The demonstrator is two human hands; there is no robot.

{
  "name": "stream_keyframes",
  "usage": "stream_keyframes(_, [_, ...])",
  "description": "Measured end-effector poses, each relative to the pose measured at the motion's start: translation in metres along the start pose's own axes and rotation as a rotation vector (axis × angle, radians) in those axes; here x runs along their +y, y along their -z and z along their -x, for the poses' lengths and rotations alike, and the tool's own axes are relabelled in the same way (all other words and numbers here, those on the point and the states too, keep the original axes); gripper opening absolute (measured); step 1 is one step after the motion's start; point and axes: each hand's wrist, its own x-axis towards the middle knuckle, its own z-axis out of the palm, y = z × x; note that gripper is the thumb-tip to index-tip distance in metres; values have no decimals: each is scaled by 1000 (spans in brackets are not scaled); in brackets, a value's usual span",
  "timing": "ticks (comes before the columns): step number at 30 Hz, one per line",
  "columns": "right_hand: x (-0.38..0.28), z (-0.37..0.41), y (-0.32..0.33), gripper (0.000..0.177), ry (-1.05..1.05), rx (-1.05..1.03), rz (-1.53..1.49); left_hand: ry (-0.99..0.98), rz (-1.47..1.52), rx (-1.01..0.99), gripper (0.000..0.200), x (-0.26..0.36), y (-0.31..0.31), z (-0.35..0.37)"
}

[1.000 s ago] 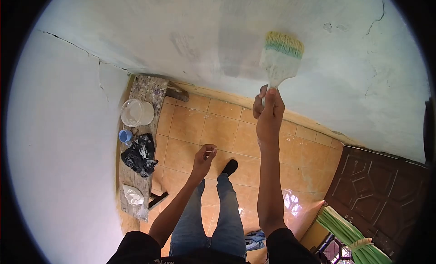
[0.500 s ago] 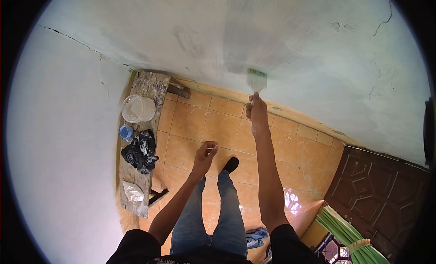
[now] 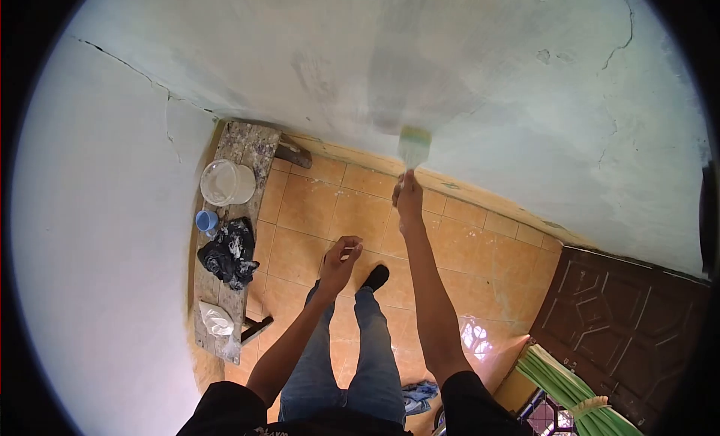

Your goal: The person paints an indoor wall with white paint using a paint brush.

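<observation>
Along the left we find a paint-spattered wooden bench (image 3: 247, 145) standing on the orange tiled floor (image 3: 315, 205), its long side close against the pale side wall (image 3: 97, 233), which carries a thin dark crack (image 3: 127, 65) higher up. On the bench, from the far end towards us, we see a whitish translucent bucket (image 3: 225, 182), a small blue cup (image 3: 206, 221) just beside it, a crumpled black plastic bag (image 3: 227, 252) and, well apart near the close end, a knotted white bag (image 3: 216, 320). At the lower right we make out a dark brown panelled door (image 3: 630, 316), with a bundle of green broom bristles (image 3: 562, 383) in front of it. A blue cloth (image 3: 420, 393) lies on the tiles nearby.
</observation>
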Motion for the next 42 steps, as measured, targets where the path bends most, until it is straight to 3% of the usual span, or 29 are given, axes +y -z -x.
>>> stream_keyframes(1, [9, 1, 2, 39, -214, 31, -48, -8, -1, -2, 21, 0, 0, 1])
stream_keyframes(4, [19, -15, 10, 40, -190, 18, 46, 22, -3, -6, 21, 0, 5, 2])
stream_keyframes(7, [-56, 14, -2, 38, -75, -68, 40, 8, -21, -1, 21, 0, 11, 6])
stream_keyframes(13, [-134, 85, -27, 38, 578, -93, 65, 34, -13, 22, 19, -5, 8, 11])
stream_keyframes(16, [-136, 60, -24, 39, 649, -39, 124, 12, -14, -3, 20, -13, 2, 9])
stream_keyframes(18, [-91, 19, -6, 34, 716, -6, 270, 18, 28, -15, 20, -8, -6, 11])
stream_keyframes(20, [-50, 4, 6, 24, 527, 11, 319, 26, 40, -24, 20, 0, -10, 12])
stream_keyframes(22, [36, -35, 30, 27, 377, 35, 317, 37, 26, -33, 19, 7, -12, 13])
stream_keyframes(24, [51, -38, 33, 33, 143, 41, 214, 26, 28, -32, 19, 6, -12, 13])
stream_keyframes(26, [12, -12, 25, 41, -174, 30, 6, 20, 25, -34, 18, 3, -10, 14])
stream_keyframes(32, [-97, 51, 0, 38, 2, -107, -42, -17, 2, -31, 21, -9, -1, 10])
stream_keyframes(35, [-130, 85, -13, 38, 342, -134, -59, 0, -18, -24, 20, -16, 1, 14])
stream_keyframes(38, [-140, 66, -9, 39, 375, -143, -37, 12, -12, -28, 18, -12, -4, 10])
stream_keyframes(41, [-69, 15, 10, 40, 500, -60, 196, 7, -7, -32, 19, 0, -11, 12])
stream_keyframes(42, [-47, 3, 14, 40, 417, -29, 192, 14, -6, -28, 19, 6, -15, 13])
